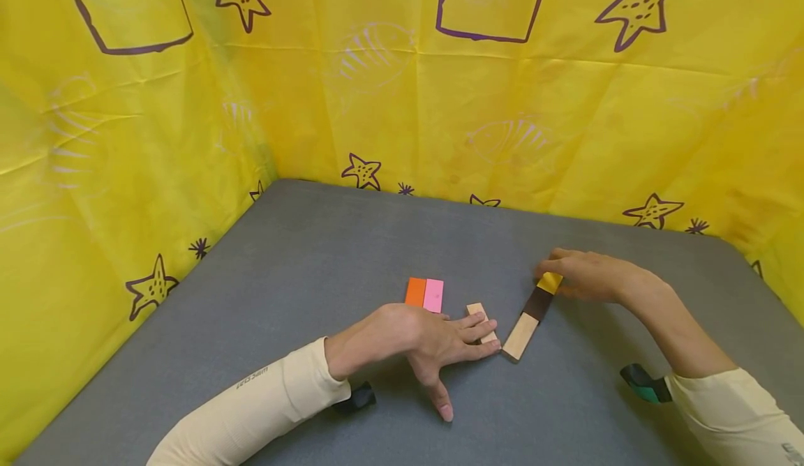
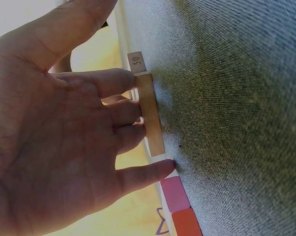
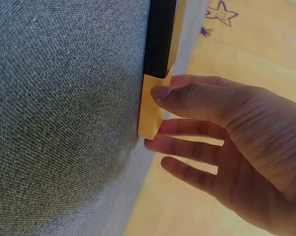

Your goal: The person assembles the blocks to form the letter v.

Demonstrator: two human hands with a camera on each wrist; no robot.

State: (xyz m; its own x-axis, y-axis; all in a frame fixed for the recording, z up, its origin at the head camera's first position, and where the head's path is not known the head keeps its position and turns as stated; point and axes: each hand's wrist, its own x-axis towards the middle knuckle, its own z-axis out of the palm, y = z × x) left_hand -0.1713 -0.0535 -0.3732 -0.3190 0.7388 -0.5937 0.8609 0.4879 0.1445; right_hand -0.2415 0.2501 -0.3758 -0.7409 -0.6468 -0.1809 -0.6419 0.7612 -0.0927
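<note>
My left hand (image 1: 433, 340) lies over a plain wooden block (image 1: 475, 308), its fingers spread and fairly straight, the fingertips touching the block in the left wrist view. Just right of that block, a row runs obliquely away from me: a plain wooden block (image 1: 520, 337), a dark brown block (image 1: 538, 303) and a yellow block (image 1: 550, 282) at the far end. My right hand (image 1: 590, 275) pinches the yellow block (image 3: 152, 108) between thumb and fingers; it meets the dark block (image 3: 160, 39). A number like 50 marks the end of a wooden block (image 2: 136, 61).
An orange block (image 1: 414, 291) and a pink block (image 1: 433, 295) lie side by side beyond my left wrist, partly covered by it. All blocks lie on a grey cloth surface (image 1: 314, 243). Yellow patterned curtains (image 1: 414, 110) border its back and sides.
</note>
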